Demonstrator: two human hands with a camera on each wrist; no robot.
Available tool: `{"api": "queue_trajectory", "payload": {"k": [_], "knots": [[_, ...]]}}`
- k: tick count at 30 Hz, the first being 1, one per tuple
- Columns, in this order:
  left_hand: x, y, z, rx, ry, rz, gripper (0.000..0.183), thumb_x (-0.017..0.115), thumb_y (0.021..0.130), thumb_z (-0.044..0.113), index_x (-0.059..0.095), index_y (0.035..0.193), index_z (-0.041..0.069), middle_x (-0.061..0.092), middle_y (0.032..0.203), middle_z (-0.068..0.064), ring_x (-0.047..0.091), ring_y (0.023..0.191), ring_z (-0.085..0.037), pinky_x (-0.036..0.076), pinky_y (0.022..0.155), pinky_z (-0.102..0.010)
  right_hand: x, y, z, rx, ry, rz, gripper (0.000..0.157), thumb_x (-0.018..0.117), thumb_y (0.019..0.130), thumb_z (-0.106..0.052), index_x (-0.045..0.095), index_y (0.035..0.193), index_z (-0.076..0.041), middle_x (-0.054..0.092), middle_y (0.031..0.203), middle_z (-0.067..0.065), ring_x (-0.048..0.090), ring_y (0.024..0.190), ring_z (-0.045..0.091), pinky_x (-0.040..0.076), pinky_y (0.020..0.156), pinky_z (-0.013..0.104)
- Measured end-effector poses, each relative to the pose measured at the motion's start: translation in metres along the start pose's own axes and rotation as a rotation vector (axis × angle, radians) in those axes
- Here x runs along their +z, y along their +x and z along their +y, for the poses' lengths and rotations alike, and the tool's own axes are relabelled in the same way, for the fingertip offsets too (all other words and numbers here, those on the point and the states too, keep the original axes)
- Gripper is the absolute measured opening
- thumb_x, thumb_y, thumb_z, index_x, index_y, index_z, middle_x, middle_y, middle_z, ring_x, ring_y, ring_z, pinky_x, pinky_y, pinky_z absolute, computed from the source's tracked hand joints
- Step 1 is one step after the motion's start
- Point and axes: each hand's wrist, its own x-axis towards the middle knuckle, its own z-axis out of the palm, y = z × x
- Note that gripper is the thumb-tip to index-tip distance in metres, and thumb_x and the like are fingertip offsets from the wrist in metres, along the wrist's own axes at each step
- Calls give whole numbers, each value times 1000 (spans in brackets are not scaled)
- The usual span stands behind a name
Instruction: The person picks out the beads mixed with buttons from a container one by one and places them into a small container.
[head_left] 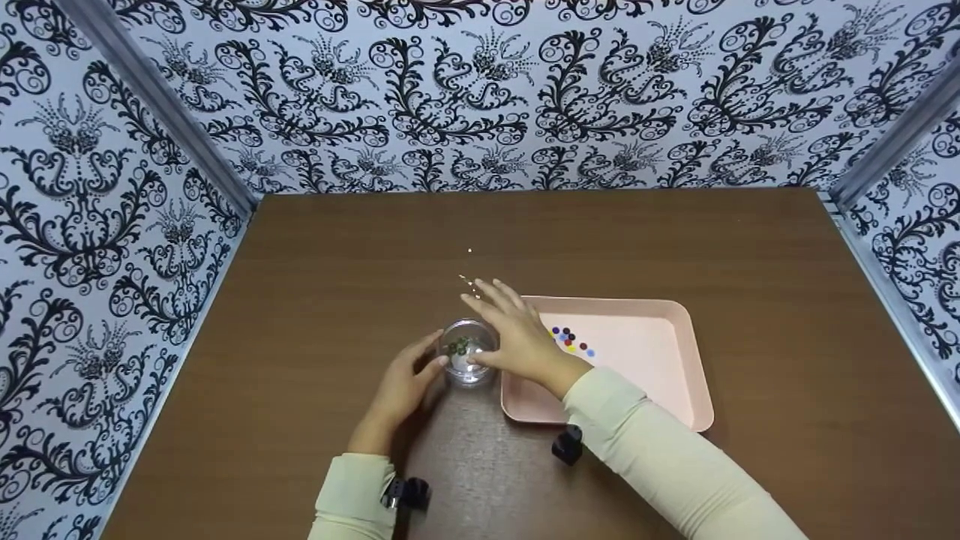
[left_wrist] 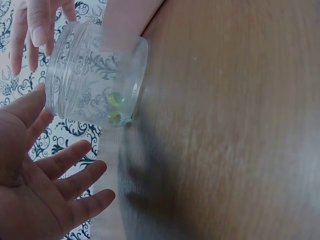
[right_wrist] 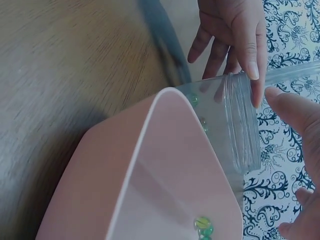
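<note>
A clear screw-neck jar (head_left: 466, 375) stands on the table beside the pink tray (head_left: 660, 315). Inside it, greenish glass marbles (left_wrist: 115, 107) lie at the bottom. My left hand (head_left: 401, 386) is at the jar's left side, thumb and index finger by the rim (left_wrist: 55, 70), the other fingers spread; whether it touches is unclear. Over the jar's right side and the tray's left edge hovers my right hand (head_left: 521, 337), fingers extended and holding nothing. Small round coloured pieces (head_left: 571, 341) lie in the tray, where the right wrist view shows green marbles (right_wrist: 203, 225).
The brown wooden table (head_left: 337, 277) spreads around the jar and tray. Tiny white specks (head_left: 469, 283) show on the table beyond the right fingertips. Patterned panels (head_left: 480, 90) with metal-coloured corner strips rise at the back and both sides.
</note>
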Motion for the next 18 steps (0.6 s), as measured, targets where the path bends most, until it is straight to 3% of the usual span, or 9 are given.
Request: {"api": "queue_trajectory", "payload": {"k": [11,18], "knots": [[0,0,1,2,9,-2,45,61,95,20,54,136,4,51,139,-21,42,133,-39,29,112,-53,-12,-4,13,4,-26,24,88,84,72,-34,41,147,-18,25,158,6,15,146,31,14,115,60],[0,-1,-1,-1,21,1,44,60,96,20,54,137,4,51,140,-19,41,133,-38,28,113,-53,-14,-8,21,3,-37,34,89,84,71,-35,42,147,-18,27,158,8,16,146,32,16,113,62]]}}
